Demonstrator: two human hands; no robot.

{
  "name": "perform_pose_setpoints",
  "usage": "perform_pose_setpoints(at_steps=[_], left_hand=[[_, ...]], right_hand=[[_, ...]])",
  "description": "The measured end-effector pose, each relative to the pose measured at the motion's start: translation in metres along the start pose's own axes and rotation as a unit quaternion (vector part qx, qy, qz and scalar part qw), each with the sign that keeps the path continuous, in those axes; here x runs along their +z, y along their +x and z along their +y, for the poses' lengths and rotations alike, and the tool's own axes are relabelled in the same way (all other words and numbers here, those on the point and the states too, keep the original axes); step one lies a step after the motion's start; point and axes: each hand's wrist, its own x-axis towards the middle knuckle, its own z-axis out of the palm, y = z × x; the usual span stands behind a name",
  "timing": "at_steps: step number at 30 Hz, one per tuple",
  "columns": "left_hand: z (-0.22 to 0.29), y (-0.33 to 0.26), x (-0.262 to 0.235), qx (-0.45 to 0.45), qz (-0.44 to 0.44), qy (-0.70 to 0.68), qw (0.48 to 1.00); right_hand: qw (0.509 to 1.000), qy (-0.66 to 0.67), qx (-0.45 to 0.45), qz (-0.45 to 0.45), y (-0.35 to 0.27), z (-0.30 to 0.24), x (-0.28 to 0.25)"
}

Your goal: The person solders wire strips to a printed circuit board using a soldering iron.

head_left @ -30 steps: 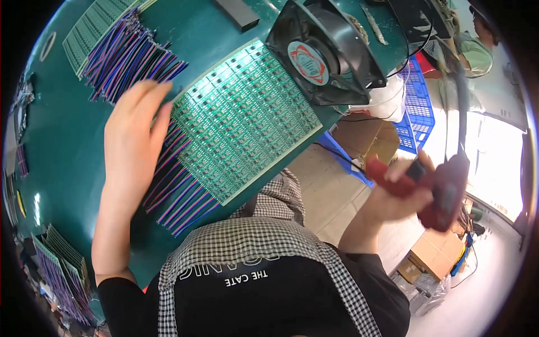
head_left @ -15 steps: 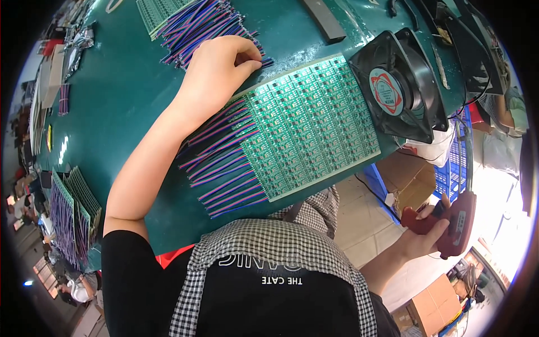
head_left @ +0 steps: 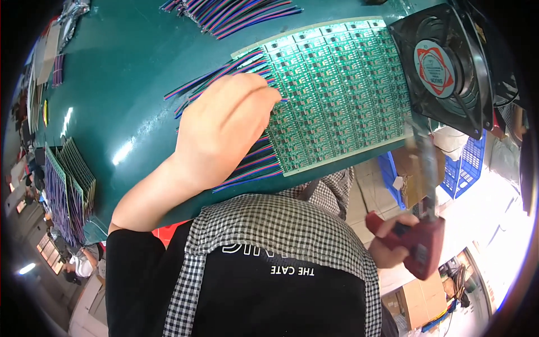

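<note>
A green panel of small circuit boards [head_left: 342, 95] lies on the table in front of me, with multicoloured wires [head_left: 259, 163] sticking out from its left edge. My left hand [head_left: 224, 123] is over that edge, its fingers pinched on a thin wire [head_left: 284, 100] whose end pokes out past the fingertips onto the panel. Most of this wire is hidden by the hand. To the right, my right hand [head_left: 387, 247] is wrapped round the handle of a red soldering gun [head_left: 425, 247]. Its long front part, blurred by motion, points up toward the panel's right corner.
A black fan [head_left: 438, 67] stands at the panel's right end. Loose wires [head_left: 230, 17] are heaped beyond the panel. Wired boards [head_left: 70, 180] stand in a row at the table's left. Below the right edge are a blue crate [head_left: 465, 168] and a cardboard box [head_left: 424, 297].
My left hand has come from the loose wire pile to the panel's left edge with a wire. The soldering gun has moved left, closer to me. The whole view has shifted.
</note>
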Motion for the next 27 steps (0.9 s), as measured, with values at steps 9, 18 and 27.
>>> perform_pose_setpoints(at_steps=[9,18,27], left_hand=[[-0.009,-0.013,0.013,0.104,0.025,0.120,0.987],[-0.008,-0.020,0.020,0.073,0.003,0.104,0.992],[-0.001,-0.028,0.013,0.042,-0.035,0.065,0.996]], right_hand=[[0.980,0.037,0.058,-0.189,0.017,-0.017,0.034],[0.960,0.038,0.117,-0.250,0.030,-0.026,0.052],[0.938,0.081,0.109,-0.318,0.037,-0.021,0.054]])
